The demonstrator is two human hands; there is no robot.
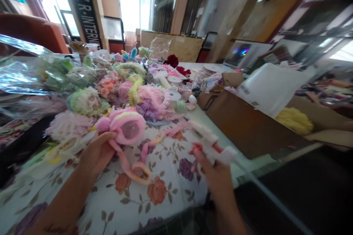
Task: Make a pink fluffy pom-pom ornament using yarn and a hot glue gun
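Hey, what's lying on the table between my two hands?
Head view: between the left hand and right hand lie pink fuzzy strips on the floral tablecloth.

Cardboard box beside floral cloth — fluffy pile behind (pastel)

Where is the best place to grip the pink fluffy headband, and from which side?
Probably the padded pink arc beside the round pompom, coming from the near left, where the left hand already touches the pink fluffy headband. The thin fuzzy tails trailing toward the table edge look limp.
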